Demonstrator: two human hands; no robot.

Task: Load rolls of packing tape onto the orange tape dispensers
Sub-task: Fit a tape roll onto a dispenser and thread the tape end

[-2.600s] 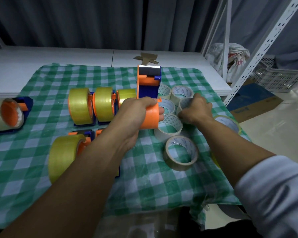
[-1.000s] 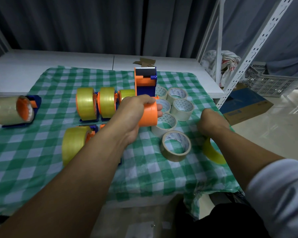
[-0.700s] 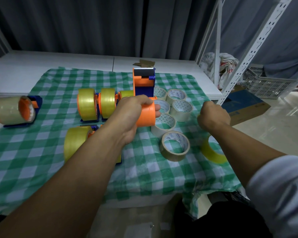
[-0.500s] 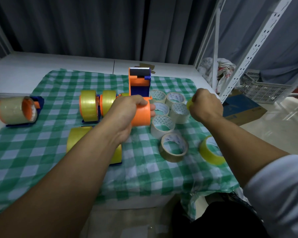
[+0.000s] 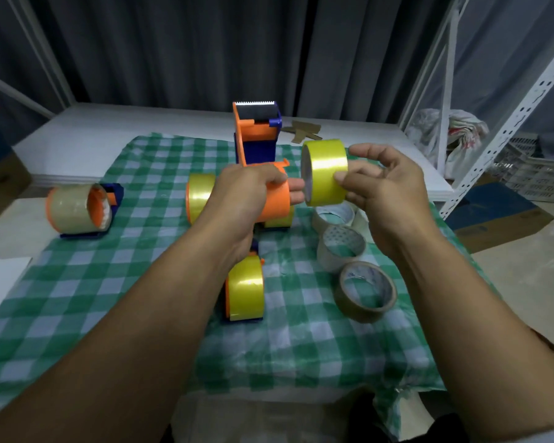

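Right hand [image 5: 386, 187] holds yellow roll [image 5: 325, 172] beside dispenser [image 5: 263, 174] (left-gripped)

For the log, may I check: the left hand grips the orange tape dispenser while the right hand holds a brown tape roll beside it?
Not quite. The head view shows the right hand holding a yellow tape roll, not a brown one; the left hand does grip the orange tape dispenser beside it.

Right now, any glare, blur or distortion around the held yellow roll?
Head view: dim, soft; glossy yellow tape roll in the right hand shows a sheen band, edges readable; orange plastic tape dispenser in the left hand fairly sharp; green checked cloth smears toward the bottom; white metal rack upright leans, wide-angle.
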